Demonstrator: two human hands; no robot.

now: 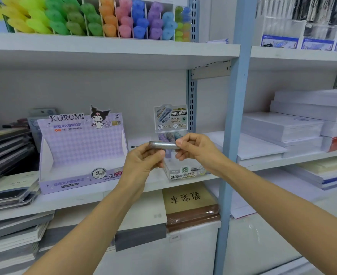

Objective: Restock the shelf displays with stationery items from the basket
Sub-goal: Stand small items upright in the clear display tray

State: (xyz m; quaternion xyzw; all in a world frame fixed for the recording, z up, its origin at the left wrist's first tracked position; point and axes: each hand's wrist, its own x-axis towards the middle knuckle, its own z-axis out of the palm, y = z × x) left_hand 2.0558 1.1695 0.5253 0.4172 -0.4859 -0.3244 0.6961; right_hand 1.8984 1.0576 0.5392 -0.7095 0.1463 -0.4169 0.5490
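Head view: the left hand (143, 161) and the right hand (195, 147) meet in front of the white middle shelf (74, 199). They hold a short grey glittery plastic tube (163, 145) level between them. The left fingers curl round its left end and the right fingertips pinch its right end. Just behind the tube stands a small clear display box of pastel tubes (183, 171). To its left is a wide lilac cardboard Kuromi display box (80, 155). Stacks of white paper (282, 128) lie far right.
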